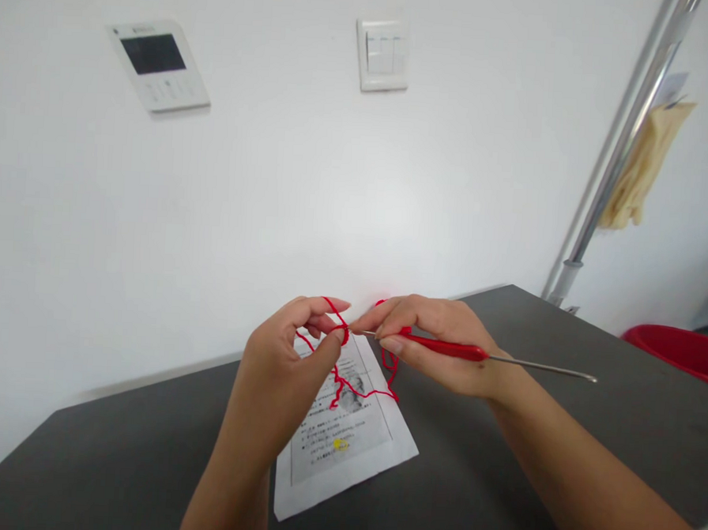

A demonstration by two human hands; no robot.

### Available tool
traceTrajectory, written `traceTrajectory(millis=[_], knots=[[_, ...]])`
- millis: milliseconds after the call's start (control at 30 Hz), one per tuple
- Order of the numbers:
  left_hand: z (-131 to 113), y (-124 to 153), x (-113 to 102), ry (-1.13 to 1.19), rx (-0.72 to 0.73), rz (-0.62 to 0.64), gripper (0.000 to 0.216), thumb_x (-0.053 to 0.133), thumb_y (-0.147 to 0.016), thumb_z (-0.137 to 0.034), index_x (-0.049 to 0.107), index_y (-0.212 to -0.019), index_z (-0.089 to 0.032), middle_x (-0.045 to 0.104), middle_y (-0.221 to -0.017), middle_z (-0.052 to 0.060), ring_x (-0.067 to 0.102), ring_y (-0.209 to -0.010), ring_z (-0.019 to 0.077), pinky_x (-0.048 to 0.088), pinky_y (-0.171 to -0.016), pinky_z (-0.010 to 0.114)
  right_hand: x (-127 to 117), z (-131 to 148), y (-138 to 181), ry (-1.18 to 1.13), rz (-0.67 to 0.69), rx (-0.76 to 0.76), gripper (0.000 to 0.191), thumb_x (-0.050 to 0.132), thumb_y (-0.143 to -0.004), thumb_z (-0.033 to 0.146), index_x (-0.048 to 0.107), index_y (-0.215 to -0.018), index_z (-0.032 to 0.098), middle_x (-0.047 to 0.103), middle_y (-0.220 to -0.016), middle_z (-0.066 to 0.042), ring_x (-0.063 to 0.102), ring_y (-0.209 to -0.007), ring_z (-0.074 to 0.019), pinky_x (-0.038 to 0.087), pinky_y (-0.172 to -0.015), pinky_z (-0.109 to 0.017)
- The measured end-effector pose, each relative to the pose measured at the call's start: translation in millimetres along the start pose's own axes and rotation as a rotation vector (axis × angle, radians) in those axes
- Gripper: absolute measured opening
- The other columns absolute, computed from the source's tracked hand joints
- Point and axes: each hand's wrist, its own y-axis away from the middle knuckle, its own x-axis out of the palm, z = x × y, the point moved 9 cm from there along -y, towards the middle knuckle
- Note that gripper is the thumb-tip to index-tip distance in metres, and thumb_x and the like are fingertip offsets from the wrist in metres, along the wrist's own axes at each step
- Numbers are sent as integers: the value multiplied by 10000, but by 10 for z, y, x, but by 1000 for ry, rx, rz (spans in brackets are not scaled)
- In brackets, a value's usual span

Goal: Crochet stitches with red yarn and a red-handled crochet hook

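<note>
My left hand (290,349) is raised above the dark table (497,478), its thumb and fingers pinched on red yarn (353,384) that loops over the fingertips and trails down. My right hand (433,336) is closed around a crochet hook (480,355) with a red handle and a thin metal shaft. The hook's tip meets the yarn at my left fingertips. Under both hands a printed sheet of paper (344,462) lies flat on the table, with a strand of yarn resting on it.
A white wall stands just behind the table, with an intercom panel (158,65) and a light switch (382,54). A metal pole (618,152) with beige cloth (647,166) rises at the right. A red tub (679,349) sits beyond the table's right edge.
</note>
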Motion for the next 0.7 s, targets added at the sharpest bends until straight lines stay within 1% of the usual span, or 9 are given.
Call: traceTrajectory(millis=[100,167,233,300,433,533,633,700], knots=[[20,17,25,170,-40,36,208,741,-758,-237,791,-958,-257,666,-741,-31,598,-738,160,436,-724,304,-20,-96,8,-367,-95,48,71,693,-944,249,693,-893,200,811,-1048,-74,775,-965,-203,628,-827,-334],[2,23,63,280,-39,86,152,751,-763,-227,790,-910,-241,698,-758,-19,610,-750,155,445,-725,291,-13,-164,5,-592,-138,72,95,731,-928,272,699,-886,194,816,-1023,-64,788,-924,-193,648,-832,-340],[-19,18,114,350,-29,155,74,763,-756,-204,783,-825,-220,723,-771,-5,619,-756,149,455,-723,276,18,-205,-12,-721,-140,81,102,753,-916,278,706,-886,192,820,-1012,-54,797,-892,-188,658,-839,-348],[0,2,147,420,-45,200,32,773,-747,-188,774,-772,-207,728,-750,-2,621,-731,136,463,-703,258,48,-226,-36,-787,-132,79,109,756,-915,284,710,-883,190,823,-1008,-51,802,-871,-185,664,-827,-344],[63,-43,183,578,-102,222,55,816,-704,-188,762,-718,-186,716,-679,-5,610,-658,112,468,-643,223,79,-240,-71,-854,-151,44,110,752,-922,292,712,-882,197,828,-996,-45,804,-843,-169,660,-801,-314],[81,-62,203,643,-137,207,96,843,-659,-188,754,-690,-166,710,-643,-3,603,-616,101,464,-612,207,89,-252,-69,-841,-201,6,103,745,-928,295,715,-892,203,827,-984,-42,798,-827,-160,653,-759,-296],[97,-54,243,684,-193,205,143,863,-629,-210,742,-675,-150,702,-607,4,603,-579,105,469,-591,211,64,-231,-36,-708,-268,-57,85,743,-927,299,729,-921,216,819,-996,-45,780,-812,-158,645,-731,-302],[98,-41,282,718,-225,221,174,877,-608,-225,730,-657,-147,698,-589,9,604,-559,112,473,-577,217,28,-152,-6,-539,-299,-139,57,731,-935,286,741,-958,234,810,-1032,-51,769,-872,-165,637,-766,-314]])
